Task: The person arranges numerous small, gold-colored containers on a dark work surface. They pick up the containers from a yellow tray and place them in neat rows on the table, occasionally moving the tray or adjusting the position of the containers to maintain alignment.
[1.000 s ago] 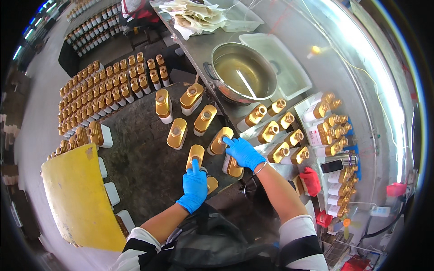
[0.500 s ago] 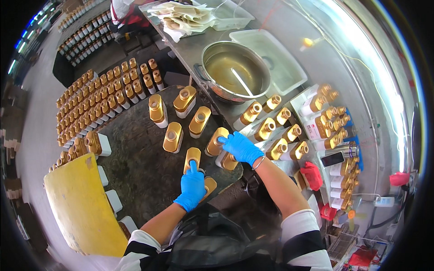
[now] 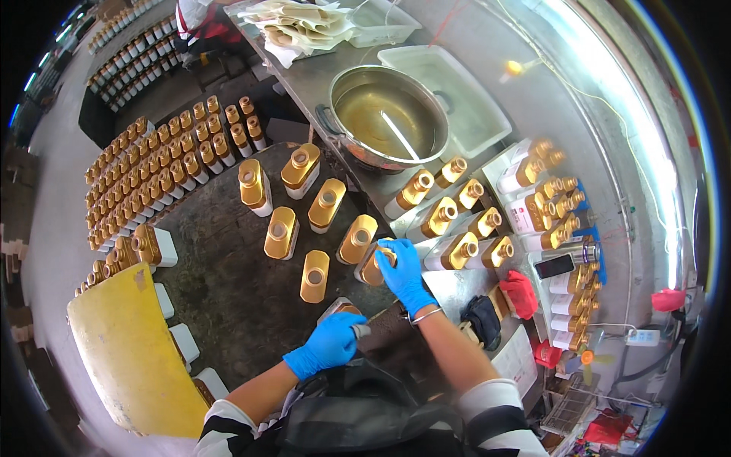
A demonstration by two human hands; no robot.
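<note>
At the table's near right side, my right hand (image 3: pixel 403 278), in a blue glove, has its fingers closed around the neck of a bottle with a gold upper part and white lower part (image 3: pixel 371 268). My left hand (image 3: pixel 327 345), gloved in blue too, is closed on a small grey piece (image 3: pixel 362 330) whose kind I cannot make out. Just beyond it is another gold-and-white bottle (image 3: pixel 340 308), partly hidden by that hand. Farther off, several similar bottles stand apart, among them a bottle (image 3: pixel 314 276) and another bottle (image 3: pixel 355 239). Their necks show no caps.
A metal basin (image 3: pixel 339 95) of yellowish liquid holds a white stick. Gold-and-white bottles (image 3: pixel 440 217) line the right bench; dense rows of bottles (image 3: pixel 156 171) stand at left. A curved yellow sheet (image 3: pixel 114 350) borders the table (image 3: pixel 228 282). A phone (image 3: pixel 554 266) lies at right.
My right hand has shifted from one bottle to the nearer one beside it. My left hand has drawn back from a bottle's mouth toward me. The whole view has shifted slightly.
</note>
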